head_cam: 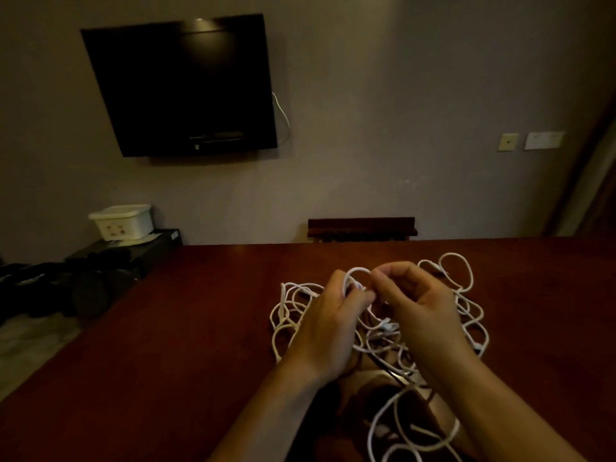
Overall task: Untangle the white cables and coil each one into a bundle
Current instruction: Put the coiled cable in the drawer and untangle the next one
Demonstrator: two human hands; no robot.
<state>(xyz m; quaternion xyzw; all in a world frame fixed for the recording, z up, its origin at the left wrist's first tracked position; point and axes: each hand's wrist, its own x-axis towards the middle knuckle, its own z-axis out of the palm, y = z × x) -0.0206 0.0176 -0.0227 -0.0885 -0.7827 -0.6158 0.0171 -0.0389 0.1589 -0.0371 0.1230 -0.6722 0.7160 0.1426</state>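
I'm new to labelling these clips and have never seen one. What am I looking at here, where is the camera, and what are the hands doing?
There is no machine: a person wears a camera on the head, so this one picture looks forward and down over their own arms. On the dark red table lies a tangle of white cables. The left hand and the right hand are both lifted over the tangle, fingers curled, pinching a raised loop of cable between them. Nothing is coiled yet. Behind, a TV hangs on the wall.

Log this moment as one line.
left hand: pinching loop | right hand: pinching loop | cables: tangled on table | bundles: none
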